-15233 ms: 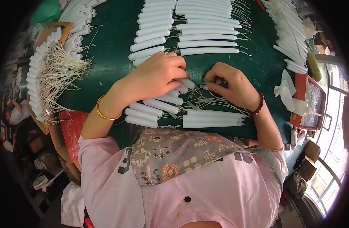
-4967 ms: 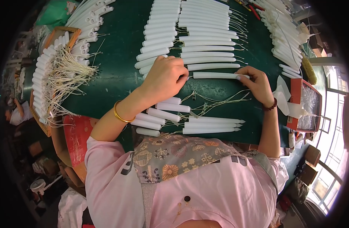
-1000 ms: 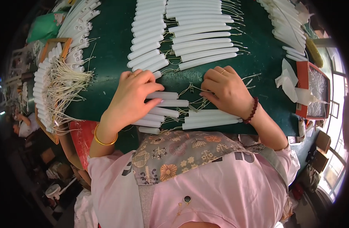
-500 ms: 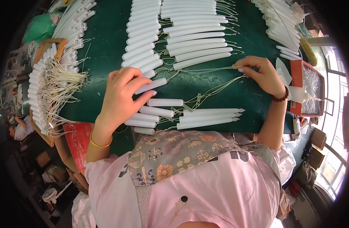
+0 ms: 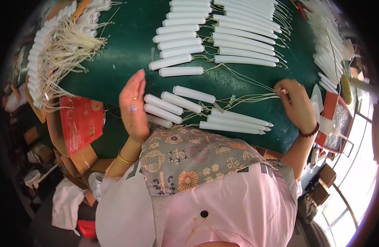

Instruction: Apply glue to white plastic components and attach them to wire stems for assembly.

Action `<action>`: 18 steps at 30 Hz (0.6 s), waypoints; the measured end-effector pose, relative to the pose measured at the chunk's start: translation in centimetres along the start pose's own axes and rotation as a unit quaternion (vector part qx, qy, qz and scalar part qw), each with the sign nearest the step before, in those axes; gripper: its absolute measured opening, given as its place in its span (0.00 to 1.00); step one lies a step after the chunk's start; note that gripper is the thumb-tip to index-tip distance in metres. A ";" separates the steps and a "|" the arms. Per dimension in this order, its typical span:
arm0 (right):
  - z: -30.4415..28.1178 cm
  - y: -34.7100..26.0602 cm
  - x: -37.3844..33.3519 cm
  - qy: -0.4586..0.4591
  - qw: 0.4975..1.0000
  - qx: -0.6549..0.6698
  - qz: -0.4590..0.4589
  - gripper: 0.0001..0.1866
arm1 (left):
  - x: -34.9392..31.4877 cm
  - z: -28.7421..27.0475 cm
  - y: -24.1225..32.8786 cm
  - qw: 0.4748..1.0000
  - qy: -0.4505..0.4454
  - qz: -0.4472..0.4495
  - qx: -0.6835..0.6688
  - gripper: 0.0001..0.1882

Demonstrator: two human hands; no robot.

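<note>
My right hand [image 5: 297, 108], with a dark bead bracelet, pinches a bundle of thin pale wires [image 5: 255, 97] pulled out to the right. These wires run back to the short white tubes and the tapered sticks. My left hand [image 5: 134, 108] is held edge-up with fingers stretched out, holding nothing, beside the left ends of several short white tubes [image 5: 187, 93]. Whether it touches them I cannot tell. Below the wires, several tapered white sticks [image 5: 234, 123] with pointed tips lie near the apron, wired to the short tubes.
Farther back on the green table [image 5: 127, 41], rows of short white tubes [image 5: 179, 43] lie wired to long tapered sticks [image 5: 245, 41]. A tangle of pale wires [image 5: 74, 53] hangs from tubes at left. A red box [image 5: 81, 123] stands lower left; another box [image 5: 331, 111] sits at right.
My left hand has let go of the tubes' area, drawing back left and straightening its fingers. My right hand keeps its pinch on the wires. The whole view has shifted.
</note>
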State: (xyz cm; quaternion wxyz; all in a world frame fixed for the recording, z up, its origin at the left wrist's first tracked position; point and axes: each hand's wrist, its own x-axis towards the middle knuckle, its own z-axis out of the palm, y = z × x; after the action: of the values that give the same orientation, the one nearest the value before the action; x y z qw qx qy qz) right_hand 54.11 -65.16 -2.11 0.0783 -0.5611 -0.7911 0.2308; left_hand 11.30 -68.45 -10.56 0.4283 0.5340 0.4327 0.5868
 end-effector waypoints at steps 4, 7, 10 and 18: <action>-0.4 -0.7 -0.6 -0.043 0.993 -0.027 0.108 0.14 | -0.2 1.5 -0.4 0.995 -0.029 -0.011 -0.094 0.32; -0.3 -1.5 -1.7 0.033 0.995 -0.067 0.073 0.19 | -1.2 -0.3 -1.4 0.995 0.040 0.080 0.039 0.29; 0.5 -3.8 -1.4 0.061 0.987 -0.147 0.014 0.28 | -3.6 -3.5 -0.8 0.971 0.193 0.079 0.114 0.14; 2.9 -3.9 1.4 0.073 0.985 -0.092 -0.126 0.31 | -8.4 -7.0 -0.8 0.878 -0.085 -0.466 -0.067 0.20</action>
State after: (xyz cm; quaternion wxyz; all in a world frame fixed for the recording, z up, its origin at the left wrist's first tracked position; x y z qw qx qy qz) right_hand 49.17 -65.70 -3.12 0.1123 -0.4770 -0.8655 0.1040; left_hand 4.92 -76.73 -13.83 0.7219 0.2884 0.5529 0.3000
